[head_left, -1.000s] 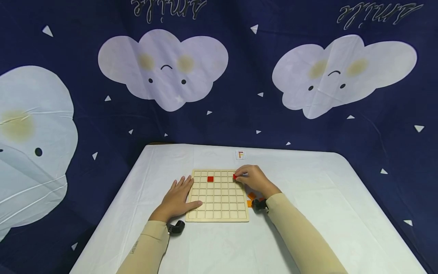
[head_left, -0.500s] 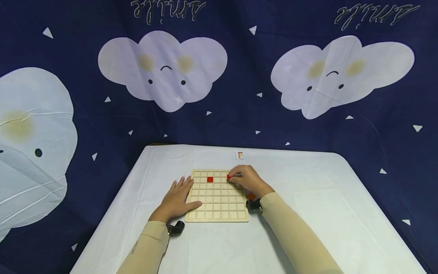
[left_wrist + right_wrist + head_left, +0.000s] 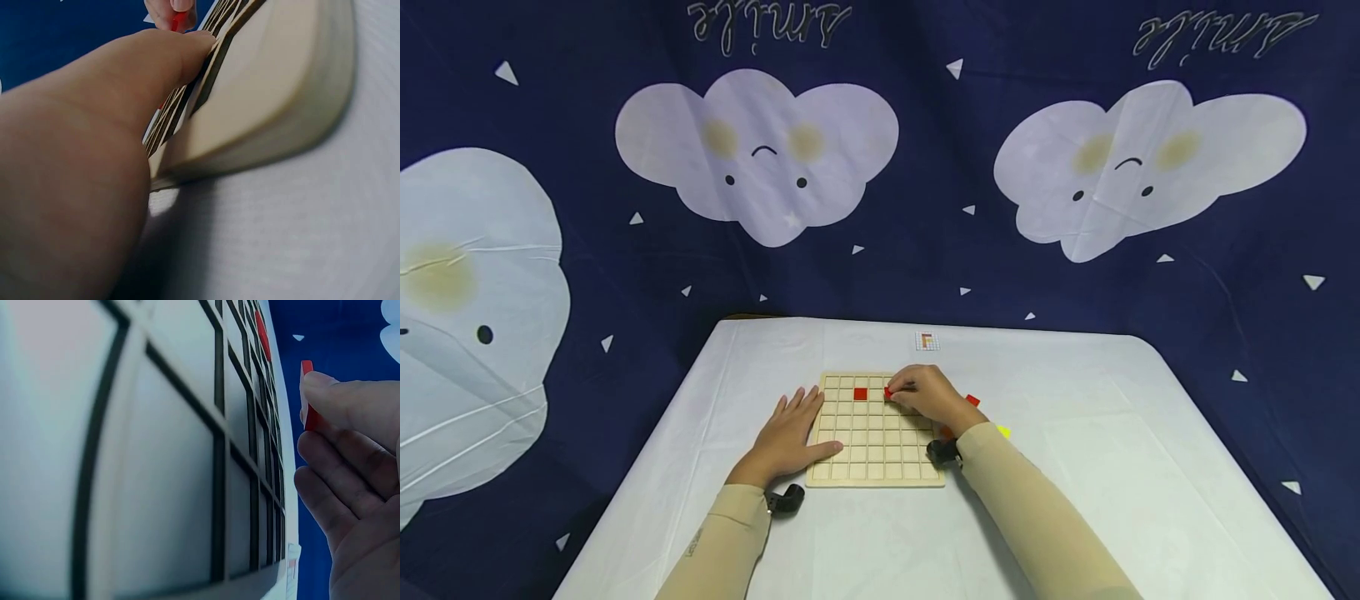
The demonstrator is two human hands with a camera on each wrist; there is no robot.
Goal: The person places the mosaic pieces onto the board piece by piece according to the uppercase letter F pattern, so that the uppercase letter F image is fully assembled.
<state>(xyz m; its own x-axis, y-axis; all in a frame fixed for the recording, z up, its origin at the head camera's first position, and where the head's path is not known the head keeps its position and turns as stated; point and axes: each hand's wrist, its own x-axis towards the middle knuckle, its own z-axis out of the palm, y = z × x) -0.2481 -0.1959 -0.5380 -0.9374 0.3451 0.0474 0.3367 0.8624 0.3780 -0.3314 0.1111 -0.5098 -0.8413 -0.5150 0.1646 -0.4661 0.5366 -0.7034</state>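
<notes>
A light wooden grid board (image 3: 876, 454) lies on the white table. One red square tile (image 3: 861, 394) sits in a cell of its second row from the far side. My left hand (image 3: 786, 437) lies with fingers spread along the board's left edge, its thumb over the near left cells. Between thumb and fingers, my right hand (image 3: 928, 393) pinches another red square tile (image 3: 307, 394), over the far part of the grid, to the right of the seated tile. The right wrist view shows the pinched tile on edge, apart from the grid surface.
Partly behind the right forearm lie a red tile (image 3: 972, 400), an orange tile (image 3: 947, 432) and a yellow tile (image 3: 1003, 432). A small printed grid card (image 3: 927, 341) with a coloured pattern lies near the table's far edge. A dark blue cloud-print cloth (image 3: 925, 267) hangs behind the table.
My right hand has moved left across the far part of the board with the red tile pinched, uncovering loose tiles at the right. The left hand has stayed in place.
</notes>
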